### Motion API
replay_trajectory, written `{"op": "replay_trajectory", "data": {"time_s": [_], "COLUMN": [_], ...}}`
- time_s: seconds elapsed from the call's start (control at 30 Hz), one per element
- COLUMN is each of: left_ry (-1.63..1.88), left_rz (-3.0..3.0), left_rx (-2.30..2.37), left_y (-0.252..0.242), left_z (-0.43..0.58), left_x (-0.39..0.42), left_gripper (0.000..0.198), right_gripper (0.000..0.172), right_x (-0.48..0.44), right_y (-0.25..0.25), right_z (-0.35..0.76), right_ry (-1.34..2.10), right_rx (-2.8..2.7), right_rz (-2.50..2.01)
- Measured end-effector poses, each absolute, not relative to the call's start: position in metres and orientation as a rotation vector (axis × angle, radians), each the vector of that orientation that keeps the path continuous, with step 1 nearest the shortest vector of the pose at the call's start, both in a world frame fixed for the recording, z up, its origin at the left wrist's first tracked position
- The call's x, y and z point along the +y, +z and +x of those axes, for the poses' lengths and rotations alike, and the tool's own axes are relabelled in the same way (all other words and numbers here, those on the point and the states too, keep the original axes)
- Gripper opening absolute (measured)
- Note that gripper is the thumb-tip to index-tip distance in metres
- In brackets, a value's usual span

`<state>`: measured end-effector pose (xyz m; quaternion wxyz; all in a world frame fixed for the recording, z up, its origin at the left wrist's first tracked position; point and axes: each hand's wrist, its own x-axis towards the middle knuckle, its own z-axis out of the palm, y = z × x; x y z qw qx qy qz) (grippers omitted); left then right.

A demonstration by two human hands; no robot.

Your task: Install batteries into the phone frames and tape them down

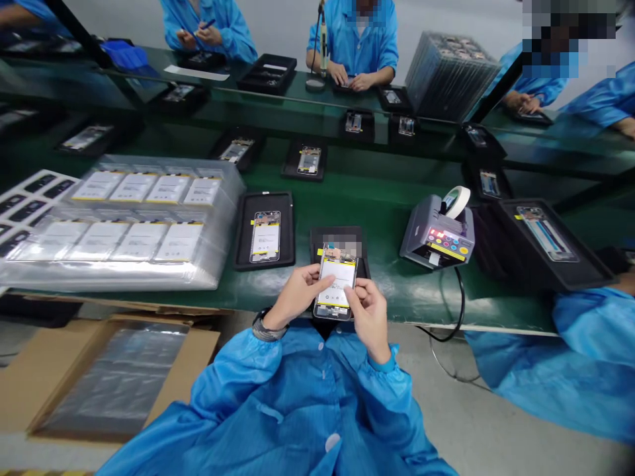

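An opened phone [337, 311] with a white battery [338, 279] in its frame is held between my two hands over the bench's front edge. My left hand [300, 291] grips its left side, the thumb lying on the battery. On the right side, my right hand [368, 311] grips the phone, its thumb at the battery's right edge. Behind the phone is a black tray [317, 237], partly covered by it. Left of that, a second black tray [241, 228] carries another opened phone [266, 236] with a battery in it.
Stacked clear plastic trays [218, 218] of white batteries stand at left. A tape dispenser [436, 231] with a cord sits at right, near a larger black tray [590, 268]. Several co-workers in blue sit around the bench [381, 192]. An open cardboard box [191, 370] lies below left.
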<state>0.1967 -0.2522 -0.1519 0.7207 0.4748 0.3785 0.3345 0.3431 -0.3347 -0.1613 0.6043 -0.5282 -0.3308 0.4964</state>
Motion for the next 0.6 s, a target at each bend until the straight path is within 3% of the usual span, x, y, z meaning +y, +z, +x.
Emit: {"op": "replay_trajectory", "data": {"time_s": [0.37,0.6], "left_ry": [0.808,0.811], "left_rz": [1.032,1.119], "left_rx": [0.914,0.981], "left_y": [-0.152,-0.135], "left_z": [0.211,0.217], "left_x": [-0.266,-0.269], "left_gripper": [0.053,0.044], "right_gripper": [0.037,0.033], "right_x": [-0.325,-0.333], "right_y": [-0.147,-0.129], "right_z": [0.346,0.346], "right_ry": [1.053,1.019], "right_rx": [-0.872,-0.884], "right_rz": [-1.262,-1.27]}}
